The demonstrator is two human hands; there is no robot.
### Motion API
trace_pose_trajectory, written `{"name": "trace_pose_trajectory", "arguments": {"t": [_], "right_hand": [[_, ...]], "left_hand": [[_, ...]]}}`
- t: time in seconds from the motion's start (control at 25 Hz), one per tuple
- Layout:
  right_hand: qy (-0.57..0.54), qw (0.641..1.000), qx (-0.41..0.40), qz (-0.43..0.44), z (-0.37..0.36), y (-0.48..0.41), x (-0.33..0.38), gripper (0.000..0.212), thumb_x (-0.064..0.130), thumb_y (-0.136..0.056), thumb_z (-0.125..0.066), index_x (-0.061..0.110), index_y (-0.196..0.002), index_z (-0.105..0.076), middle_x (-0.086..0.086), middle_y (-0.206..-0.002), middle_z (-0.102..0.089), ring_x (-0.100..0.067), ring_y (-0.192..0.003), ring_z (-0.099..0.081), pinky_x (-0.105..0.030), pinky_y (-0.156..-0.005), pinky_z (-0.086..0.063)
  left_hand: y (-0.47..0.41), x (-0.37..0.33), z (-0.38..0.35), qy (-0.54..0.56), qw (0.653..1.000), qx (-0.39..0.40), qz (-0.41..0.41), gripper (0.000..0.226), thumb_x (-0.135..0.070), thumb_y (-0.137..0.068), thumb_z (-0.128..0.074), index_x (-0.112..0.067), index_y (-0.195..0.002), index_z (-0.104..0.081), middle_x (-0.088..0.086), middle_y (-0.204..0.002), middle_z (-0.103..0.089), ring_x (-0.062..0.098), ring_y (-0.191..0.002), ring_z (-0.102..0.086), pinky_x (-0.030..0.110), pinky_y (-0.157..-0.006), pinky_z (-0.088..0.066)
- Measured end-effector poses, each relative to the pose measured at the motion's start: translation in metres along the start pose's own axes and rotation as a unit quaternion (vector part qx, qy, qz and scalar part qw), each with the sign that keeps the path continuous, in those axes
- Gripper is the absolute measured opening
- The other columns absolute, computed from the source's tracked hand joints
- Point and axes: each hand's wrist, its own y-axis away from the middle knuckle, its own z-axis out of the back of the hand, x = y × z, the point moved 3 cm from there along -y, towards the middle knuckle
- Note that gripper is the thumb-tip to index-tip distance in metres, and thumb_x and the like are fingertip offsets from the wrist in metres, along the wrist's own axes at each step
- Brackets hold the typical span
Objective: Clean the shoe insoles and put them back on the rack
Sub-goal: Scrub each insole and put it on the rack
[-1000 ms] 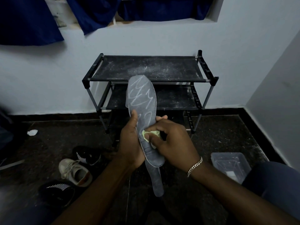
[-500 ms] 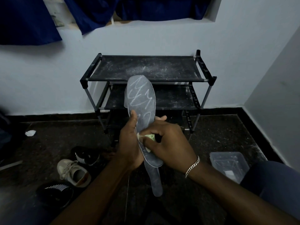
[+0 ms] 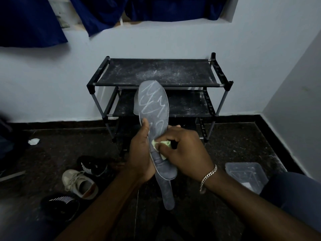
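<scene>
Pale blue wall, dark speckled floor; black shoe rack [image 3: 159, 72] against wall at frame centre, both shelves dusted white. Head view: grey insole [image 3: 153, 105] held upright before rack, centre of frame, scribbled with white marks; second insole [image 3: 167, 195] behind it, end showing below. Left hand [image 3: 140, 153] gripping both at mid-length, thumb flat on front face, fingers wrapped behind. Right hand [image 3: 187, 153], fingers curled, pinching pale green cloth [image 3: 160, 144] against grey insole's middle; bracelet [image 3: 208, 176] on wrist. Lower left: three shoes [image 3: 79, 183] on floor. Lower right: clear plastic tub [image 3: 246, 174].
</scene>
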Motion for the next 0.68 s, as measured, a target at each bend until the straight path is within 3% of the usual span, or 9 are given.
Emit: {"name": "trace_pose_trajectory", "arguments": {"t": [0.08,0.16,0.24,0.32,0.4,0.56,0.68], "right_hand": [[0.001,1.000,0.003,0.001,-0.0026,0.0004,0.0046,0.008,0.012,-0.084,-0.077,0.017,-0.089,-0.080,0.010,-0.088,-0.073,-0.001,-0.086,-0.066,-0.014,-0.082,-0.050],[0.003,1.000,0.023,0.013,-0.0067,0.0054,0.0081,0.006,0.013,-0.084,-0.077,0.017,-0.088,-0.080,0.010,-0.087,-0.073,-0.001,-0.086,-0.067,-0.015,-0.088,-0.049],[0.003,1.000,0.020,0.011,-0.0042,0.0056,0.0041,0.006,0.013,-0.084,-0.078,0.016,-0.088,-0.081,0.009,-0.088,-0.074,-0.001,-0.089,-0.068,-0.013,-0.097,-0.046],[0.002,1.000,-0.001,0.003,-0.0003,0.0005,0.0001,0.007,0.012,-0.084,-0.077,0.016,-0.088,-0.081,0.009,-0.089,-0.075,-0.002,-0.089,-0.067,-0.015,-0.089,-0.050],[0.009,1.000,0.003,0.004,-0.0022,0.0001,0.0046,0.007,0.012,-0.084,-0.076,0.016,-0.089,-0.080,0.009,-0.088,-0.074,-0.002,-0.086,-0.066,-0.020,-0.082,-0.052],[0.000,0.999,0.035,-0.001,-0.0046,0.0080,0.0058,0.005,0.014,-0.085,-0.077,0.017,-0.087,-0.080,0.011,-0.087,-0.073,0.000,-0.084,-0.066,-0.010,-0.085,-0.046],[0.007,1.000,0.003,-0.014,0.0009,0.0004,-0.0004,0.004,0.016,-0.085,-0.077,0.017,-0.088,-0.079,0.011,-0.088,-0.073,-0.001,-0.084,-0.066,-0.016,-0.081,-0.051]], "left_hand": [[-0.0004,-0.0001,-0.0003,-0.005,1.000,-0.001,-0.004,0.073,-0.057,-0.103,-0.027,0.003,-0.138,-0.049,0.025,-0.135,-0.058,0.035,-0.129,-0.055,0.048,-0.110,-0.039],[-0.0004,-0.0017,0.0000,-0.023,1.000,-0.007,0.003,0.076,-0.059,-0.102,-0.024,0.004,-0.134,-0.051,0.024,-0.133,-0.060,0.032,-0.126,-0.058,0.042,-0.101,-0.047],[0.0003,-0.0014,-0.0001,-0.015,1.000,-0.006,0.012,0.076,-0.060,-0.102,-0.024,0.004,-0.133,-0.052,0.024,-0.134,-0.060,0.032,-0.126,-0.058,0.043,-0.102,-0.047],[0.0004,0.0007,-0.0002,0.003,1.000,-0.001,0.001,0.071,-0.057,-0.103,-0.028,0.002,-0.139,-0.049,0.024,-0.137,-0.057,0.034,-0.130,-0.055,0.049,-0.112,-0.038],[0.0010,0.0012,-0.0021,-0.001,1.000,-0.011,-0.005,0.069,-0.056,-0.104,-0.028,0.000,-0.138,-0.050,0.024,-0.135,-0.059,0.034,-0.128,-0.056,0.048,-0.110,-0.040],[0.0032,0.0011,-0.0003,-0.042,0.999,-0.017,-0.003,0.073,-0.057,-0.103,-0.025,0.003,-0.133,-0.053,0.024,-0.132,-0.061,0.033,-0.126,-0.058,0.046,-0.105,-0.044],[0.0032,0.0036,0.0001,-0.011,1.000,-0.014,-0.014,0.067,-0.053,-0.105,-0.029,0.000,-0.137,-0.052,0.025,-0.135,-0.058,0.035,-0.128,-0.056,0.047,-0.108,-0.043]]}}
